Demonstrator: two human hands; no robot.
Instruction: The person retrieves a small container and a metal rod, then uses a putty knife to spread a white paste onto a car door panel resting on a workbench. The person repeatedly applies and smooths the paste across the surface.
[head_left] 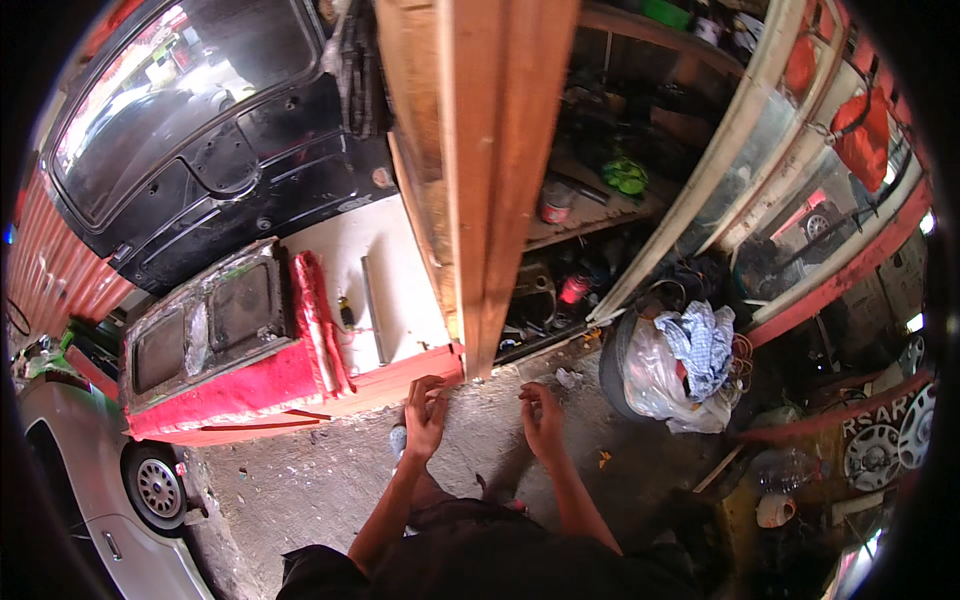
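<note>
My left hand (426,420) is raised above the concrete floor, fingers loosely curled and apart, with nothing visible in it. It is nearest the front corner of a low red-sided bench (390,372). Level with it, my right hand (542,422) hovers over the floor, also loosely bent and holding nothing I can see. Between and beyond the hands rises a brown wooden post (497,180). On the bench's white top lie a metal bar (373,310) and a small dark screwdriver-like tool (346,311). Red cloth (318,320) drapes beside a dirty framed panel (210,318).
A black vehicle door panel with glass (230,170) leans behind the bench. Right of the post are cluttered shelves (590,215) and a tyre (613,375) piled with bags and a checked cloth (697,345). A silver car (95,480) stands at left; wheel covers (873,457) lie at right.
</note>
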